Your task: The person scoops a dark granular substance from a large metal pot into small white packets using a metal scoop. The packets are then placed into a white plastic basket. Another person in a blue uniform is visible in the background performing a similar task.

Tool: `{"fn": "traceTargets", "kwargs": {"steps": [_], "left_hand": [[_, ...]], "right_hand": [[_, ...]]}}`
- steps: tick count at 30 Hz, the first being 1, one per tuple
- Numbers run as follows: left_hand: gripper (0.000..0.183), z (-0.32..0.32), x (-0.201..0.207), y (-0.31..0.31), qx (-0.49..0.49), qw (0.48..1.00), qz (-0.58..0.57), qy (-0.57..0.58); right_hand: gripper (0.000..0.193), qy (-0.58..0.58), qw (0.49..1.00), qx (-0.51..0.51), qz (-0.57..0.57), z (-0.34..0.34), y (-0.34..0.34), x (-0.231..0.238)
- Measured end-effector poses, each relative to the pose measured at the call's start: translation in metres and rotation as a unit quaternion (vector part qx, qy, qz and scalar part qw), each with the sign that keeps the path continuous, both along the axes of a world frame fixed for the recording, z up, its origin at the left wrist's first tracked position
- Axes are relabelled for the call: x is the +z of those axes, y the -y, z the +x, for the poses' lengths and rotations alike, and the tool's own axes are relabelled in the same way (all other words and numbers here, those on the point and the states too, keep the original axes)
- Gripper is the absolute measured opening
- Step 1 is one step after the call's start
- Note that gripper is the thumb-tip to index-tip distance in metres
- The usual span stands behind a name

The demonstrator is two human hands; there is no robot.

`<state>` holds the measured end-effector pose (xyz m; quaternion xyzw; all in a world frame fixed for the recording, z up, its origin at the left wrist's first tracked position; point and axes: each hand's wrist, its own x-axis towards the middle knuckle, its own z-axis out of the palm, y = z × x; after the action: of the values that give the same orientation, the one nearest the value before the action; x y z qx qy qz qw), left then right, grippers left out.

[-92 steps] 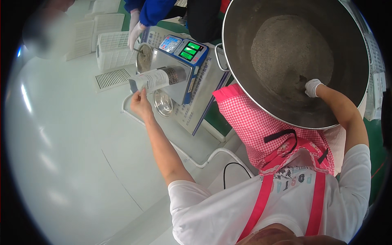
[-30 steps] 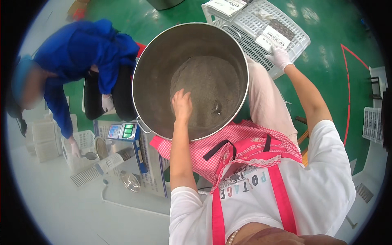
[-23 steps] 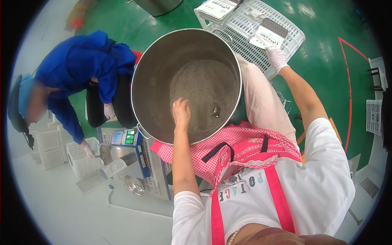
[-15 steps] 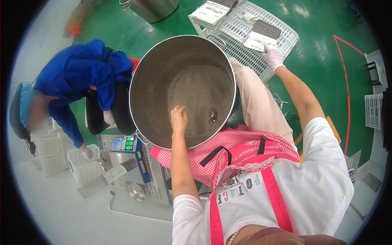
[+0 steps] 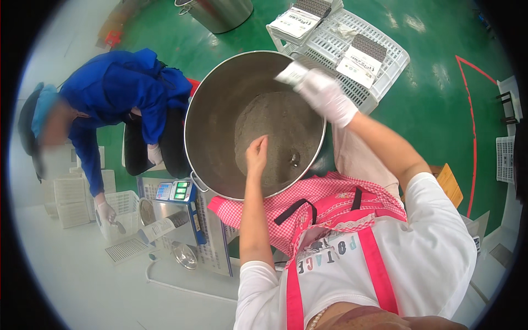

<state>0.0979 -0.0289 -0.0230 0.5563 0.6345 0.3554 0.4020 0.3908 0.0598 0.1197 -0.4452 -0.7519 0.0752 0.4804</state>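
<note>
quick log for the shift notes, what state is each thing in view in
Pot: open, part-filled with powder
Tool: partly buried in the powder
Scale: on, display lit green
Bag: lying on the scale
Stack: flat on the crate
Right hand: gloved, gripping a blurred white packet
Left hand: bare, nothing seen in it

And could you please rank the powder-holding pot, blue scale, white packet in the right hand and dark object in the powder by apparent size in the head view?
Powder-holding pot
Blue scale
White packet, blurred, partly covered
Dark object
</note>
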Motion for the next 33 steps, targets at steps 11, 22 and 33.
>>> {"fn": "traceTargets", "kwargs": {"steps": [11, 22, 33], "left_hand": [[0.018, 0.035, 0.01, 0.019, 0.224, 0.912, -0.057, 0.339], [0.01, 0.041, 0.007, 0.02, 0.143, 0.963, -0.028, 0.227], [0.01, 0.061, 0.019, 0.017, 0.169, 0.948, 0.225, -0.151]], "right_hand": [[0.031, -0.143, 0.861, 0.298, -0.386, -0.118, 0.044, -0.124], [0.033, -0.119, 0.824, 0.227, -0.505, -0.12, 0.034, -0.135], [0.036, -0.103, 0.713, 0.224, -0.656, -0.129, 0.035, -0.138]]}}
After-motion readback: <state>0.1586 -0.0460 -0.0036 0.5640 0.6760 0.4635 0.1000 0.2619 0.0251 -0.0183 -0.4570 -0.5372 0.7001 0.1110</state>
